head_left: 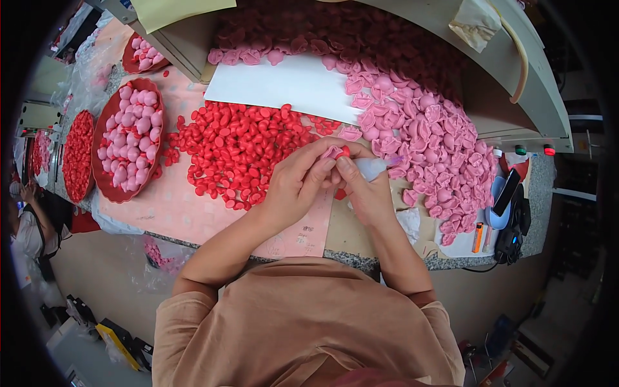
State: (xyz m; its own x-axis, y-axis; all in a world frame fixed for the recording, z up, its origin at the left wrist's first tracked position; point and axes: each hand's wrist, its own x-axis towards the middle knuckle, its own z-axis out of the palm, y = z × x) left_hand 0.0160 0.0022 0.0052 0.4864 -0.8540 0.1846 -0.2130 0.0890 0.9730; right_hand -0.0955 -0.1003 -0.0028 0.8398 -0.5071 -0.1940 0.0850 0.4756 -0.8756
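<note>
Over the front of the table, both hands meet with fingertips together. My left hand [291,179] is closed on a pink, petal-edged plastic piece [332,153]. Against it, between the thumb and fingers of my right hand [373,198], sits a small glossy red plastic piece [345,151]. A translucent squeeze bottle [372,169] with a purplish tip is also tucked in my right hand, its nozzle pointing right. To the left of the hands lies a heap of red pieces [238,148]; a large pile of pink pieces [432,142] spreads on the right.
Joined pink-and-red pieces fill a red scalloped basket [103,174] at left, near a tray of red pieces [78,157]. White paper [277,80] lies beneath a grey overhanging housing [529,71]. An orange marker [477,237] and black device [510,242] sit at right. Another person [35,222] is far left.
</note>
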